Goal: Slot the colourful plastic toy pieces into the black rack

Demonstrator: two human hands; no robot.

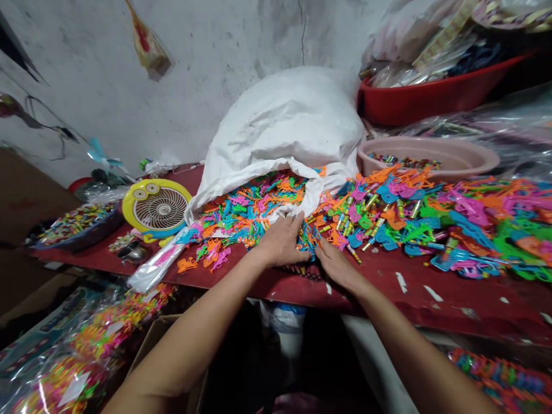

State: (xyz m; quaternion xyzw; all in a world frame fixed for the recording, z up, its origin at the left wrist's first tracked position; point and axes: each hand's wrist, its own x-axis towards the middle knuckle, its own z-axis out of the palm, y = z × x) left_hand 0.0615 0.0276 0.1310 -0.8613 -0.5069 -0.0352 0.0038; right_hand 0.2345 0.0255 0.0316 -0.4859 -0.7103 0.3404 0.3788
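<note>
My left hand (282,241) lies over a pile of small, bright plastic pieces (245,221), fingers stretched out and thumb apart. The pieces are orange, blue, green and pink and spill from the mouth of a large white sack (284,121). Close by on the right, my right hand (338,264) rests low against the edge of the pile, its fingers extended and partly hidden among the pieces. Below and between both hands shows a dark, mesh-like basket rim (304,273). Neither hand visibly grips a piece.
Right of me spreads a heap of plastic pieces with small tubes (388,215). A pink basin (466,158) and a red basin (431,100) stand behind it. On the left are a yellow fan (157,210), a metal cup (131,251) and a filled bowl (77,227). The red tabletop (388,293) ends before me.
</note>
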